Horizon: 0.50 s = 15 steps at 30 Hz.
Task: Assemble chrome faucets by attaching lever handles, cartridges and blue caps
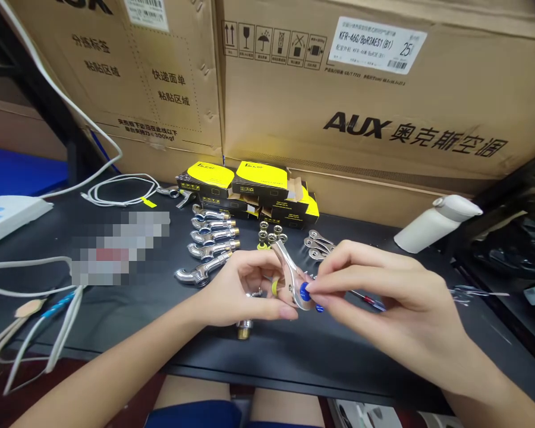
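Note:
My left hand (249,291) grips a chrome tap lever handle (284,257) upright over the table, its round end low and to the right. Between the thumb and fingertips of my right hand (374,291) is a small blue cap (304,291), touching the handle's round end. A second blue piece (320,308) shows just below my right fingertips. Partly hidden under my left hand is a chrome tap body with a brass end (244,330). A yellow ring (274,288) is visible behind the handle, near my left fingers.
Several chrome elbow pipes (211,236) lie in a row on the left. Behind them stand black-and-yellow boxes (261,178). Chrome rings (277,230), more lever handles (316,244), a screwdriver (369,301) and a white bottle (437,223) are around. Large cartons (294,113) line the back.

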Tool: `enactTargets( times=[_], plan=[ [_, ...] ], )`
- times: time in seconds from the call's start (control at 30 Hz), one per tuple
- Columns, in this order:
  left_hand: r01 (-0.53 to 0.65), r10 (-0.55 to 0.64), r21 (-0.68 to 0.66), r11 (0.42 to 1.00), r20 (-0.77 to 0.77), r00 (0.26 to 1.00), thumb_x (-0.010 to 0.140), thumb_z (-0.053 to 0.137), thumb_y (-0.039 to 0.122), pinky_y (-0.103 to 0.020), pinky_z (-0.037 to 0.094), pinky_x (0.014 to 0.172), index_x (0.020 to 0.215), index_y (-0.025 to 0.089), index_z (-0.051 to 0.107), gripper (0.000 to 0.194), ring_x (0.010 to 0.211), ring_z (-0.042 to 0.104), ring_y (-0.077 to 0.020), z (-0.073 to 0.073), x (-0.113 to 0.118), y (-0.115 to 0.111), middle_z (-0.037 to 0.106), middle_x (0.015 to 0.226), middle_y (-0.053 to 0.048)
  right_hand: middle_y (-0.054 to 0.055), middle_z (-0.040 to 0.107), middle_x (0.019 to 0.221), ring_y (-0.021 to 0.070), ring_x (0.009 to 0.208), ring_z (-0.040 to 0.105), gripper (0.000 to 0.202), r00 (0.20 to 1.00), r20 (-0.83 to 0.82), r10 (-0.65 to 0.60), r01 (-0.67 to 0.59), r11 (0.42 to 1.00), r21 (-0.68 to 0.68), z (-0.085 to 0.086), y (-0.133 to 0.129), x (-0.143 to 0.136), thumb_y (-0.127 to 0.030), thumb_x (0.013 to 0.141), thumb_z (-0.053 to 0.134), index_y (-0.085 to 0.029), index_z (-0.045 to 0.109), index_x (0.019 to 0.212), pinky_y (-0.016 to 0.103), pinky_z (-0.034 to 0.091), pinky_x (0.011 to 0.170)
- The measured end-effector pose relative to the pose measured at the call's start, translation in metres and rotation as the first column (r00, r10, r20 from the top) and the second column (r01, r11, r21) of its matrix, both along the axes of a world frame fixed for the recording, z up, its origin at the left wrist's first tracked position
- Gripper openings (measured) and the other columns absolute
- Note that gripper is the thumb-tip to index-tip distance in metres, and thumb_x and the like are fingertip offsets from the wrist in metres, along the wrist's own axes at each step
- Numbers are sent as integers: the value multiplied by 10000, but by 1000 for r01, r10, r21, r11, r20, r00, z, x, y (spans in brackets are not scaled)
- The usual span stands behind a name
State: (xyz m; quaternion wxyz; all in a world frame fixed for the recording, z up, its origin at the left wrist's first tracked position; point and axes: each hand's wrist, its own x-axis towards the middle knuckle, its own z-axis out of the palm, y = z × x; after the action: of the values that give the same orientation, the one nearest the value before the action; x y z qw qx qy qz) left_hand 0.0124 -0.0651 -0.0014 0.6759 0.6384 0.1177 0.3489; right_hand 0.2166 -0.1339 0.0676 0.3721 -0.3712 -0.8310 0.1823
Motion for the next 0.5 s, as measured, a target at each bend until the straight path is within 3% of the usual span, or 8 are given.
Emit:
enactTargets(
  times=[0.27, 0.5],
  plan=[
    [-38, 38, 7, 999, 5, 999, 669, 796, 134, -221, 527, 686, 909, 146, 653, 280, 720, 632, -119, -4, 0, 1, 677, 784, -16, 52, 612, 1035, 148, 880, 598, 221, 995, 98, -30, 26, 999, 39, 1, -3, -2, -158, 804, 696, -217, 674, 1015, 250, 509, 715],
    [-115, 120, -54, 992, 96, 988, 664, 795, 119, -206, 533, 640, 933, 152, 619, 323, 721, 632, -109, -1, 6, 10, 659, 832, -10, 67, 677, 1043, 151, 858, 643, 148, 980, -193, -55, 65, 997, 43, -16, 15, -18, -152, 816, 681, -194, 702, 956, 248, 551, 646]
  ],
)
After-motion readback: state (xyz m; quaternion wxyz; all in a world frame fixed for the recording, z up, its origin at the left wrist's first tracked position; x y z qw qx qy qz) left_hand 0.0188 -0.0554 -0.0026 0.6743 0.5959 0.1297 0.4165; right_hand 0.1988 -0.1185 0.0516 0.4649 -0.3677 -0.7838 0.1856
